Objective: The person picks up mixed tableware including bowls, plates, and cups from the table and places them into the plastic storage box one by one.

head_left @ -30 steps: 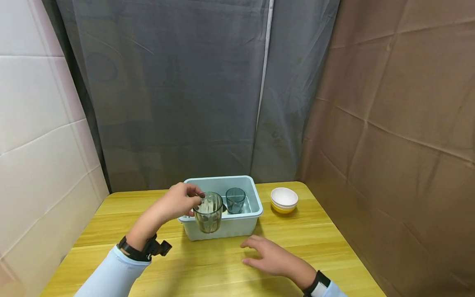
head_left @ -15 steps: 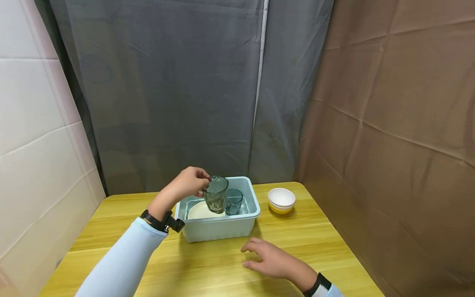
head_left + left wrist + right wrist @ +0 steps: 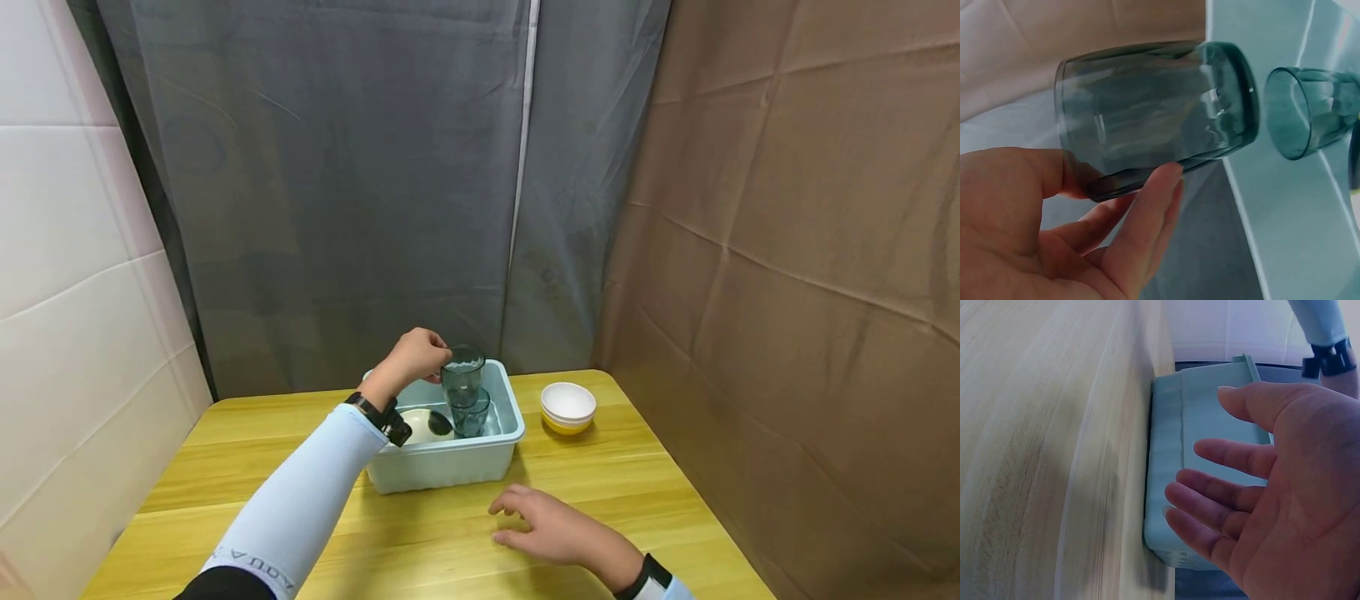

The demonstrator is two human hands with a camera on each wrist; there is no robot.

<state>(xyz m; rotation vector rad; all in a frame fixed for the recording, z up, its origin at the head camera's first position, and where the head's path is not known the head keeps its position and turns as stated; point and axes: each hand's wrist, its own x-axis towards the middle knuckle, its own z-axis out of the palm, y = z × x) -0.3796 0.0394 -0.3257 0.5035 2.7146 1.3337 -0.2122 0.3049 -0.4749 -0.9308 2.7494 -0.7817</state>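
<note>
My left hand [image 3: 417,355] pinches a clear grey-green drinking glass [image 3: 462,375] by its rim, thumb on one side and fingers on the other. In the left wrist view the held glass [image 3: 1160,112] hangs above a second glass [image 3: 1319,112], apart from it. That second glass [image 3: 471,417] stands inside a pale blue plastic bin [image 3: 450,467]. Beside it in the bin lies a cream round dish [image 3: 416,425] with a dark patch. Relaxed and holding nothing, my right hand [image 3: 551,523] hovers in front of the bin; its fingers [image 3: 1204,506] are loosely bent in the right wrist view.
Stacked bowls [image 3: 568,407], white over yellow, stand right of the bin on the wooden table [image 3: 637,475]. A grey curtain [image 3: 337,208] hangs behind the table, with a brown cloth [image 3: 810,250] on the right and a white one [image 3: 82,250] on the left.
My left hand has carried the glass rightward and away from me, from the bin's front left to above the second glass. The dish has come into view. My right hand stays nearly still.
</note>
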